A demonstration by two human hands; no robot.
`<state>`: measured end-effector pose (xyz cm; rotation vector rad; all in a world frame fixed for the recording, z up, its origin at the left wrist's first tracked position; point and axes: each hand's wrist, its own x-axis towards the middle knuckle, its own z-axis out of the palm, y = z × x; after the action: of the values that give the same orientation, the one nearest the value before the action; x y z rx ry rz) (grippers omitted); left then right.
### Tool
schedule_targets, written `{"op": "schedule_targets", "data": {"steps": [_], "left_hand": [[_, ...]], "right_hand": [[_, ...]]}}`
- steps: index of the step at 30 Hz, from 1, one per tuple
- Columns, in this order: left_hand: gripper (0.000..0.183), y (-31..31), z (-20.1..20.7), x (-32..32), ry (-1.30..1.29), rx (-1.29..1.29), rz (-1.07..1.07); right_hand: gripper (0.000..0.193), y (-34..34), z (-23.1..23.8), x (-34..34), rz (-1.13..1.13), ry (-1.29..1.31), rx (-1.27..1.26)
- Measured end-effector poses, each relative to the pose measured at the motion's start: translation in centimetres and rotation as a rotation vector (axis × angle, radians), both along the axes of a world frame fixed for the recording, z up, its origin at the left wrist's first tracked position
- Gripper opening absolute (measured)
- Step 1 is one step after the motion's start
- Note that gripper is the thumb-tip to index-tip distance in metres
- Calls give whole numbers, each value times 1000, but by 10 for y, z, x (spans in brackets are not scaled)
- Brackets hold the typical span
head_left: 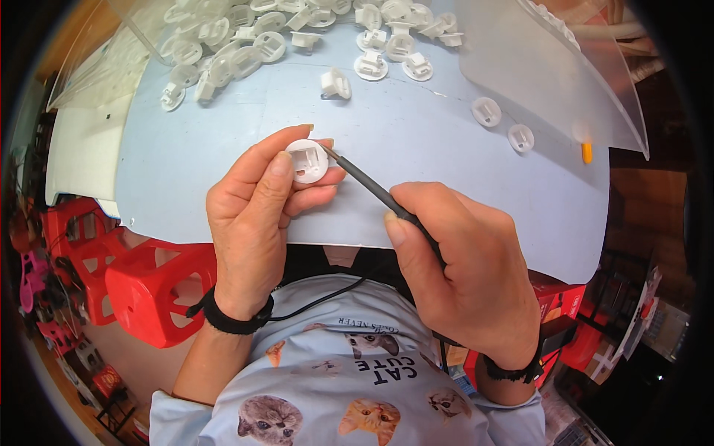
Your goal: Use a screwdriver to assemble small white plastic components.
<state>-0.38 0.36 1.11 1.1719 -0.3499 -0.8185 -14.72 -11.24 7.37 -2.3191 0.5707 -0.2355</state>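
Note:
A round white plastic part point(308, 160) with a square recess is held between the thumb and fingers of my left hand point(249, 201), above the near edge of the table. My right hand point(465, 260) grips a slim dark grey pen-shaped tool point(370, 186) with a thin metal tip. That tip is at the upper right rim of the white part; I cannot tell whether it touches. A single similar part point(336, 84) lies tilted beyond my hands. Two more discs, one of them a white disc point(486, 112), lie flat to the right.
A heap of white parts point(245, 59) covers the far side of the pale blue table point(171, 171). Clear plastic sheets point(535, 74) stand at both far sides. A small yellow piece point(587, 153) lies at the right edge. Red stools point(160, 290) stand at the left. A black cord point(320, 301) runs from my left wristband.

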Motion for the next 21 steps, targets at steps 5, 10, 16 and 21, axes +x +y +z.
{"op": "schedule_targets", "data": {"steps": [5, 10, 16, 21], "left_hand": [[34, 0, 0, 0, 6, 1, 6], [34, 1, 0, 0, 12, -22, -5], [34, 1, 1, 1, 22, -28, 3], [33, 3, 0, 2, 15, -16, -10]], "right_hand": [[11, 2, 5, -1, 4, 27, 34], [10, 4, 7, 1, 29, 68, 21], [7, 8, 14, 9, 50, 148, -37], [6, 11, 15, 14, 75, 202, -134]]}}
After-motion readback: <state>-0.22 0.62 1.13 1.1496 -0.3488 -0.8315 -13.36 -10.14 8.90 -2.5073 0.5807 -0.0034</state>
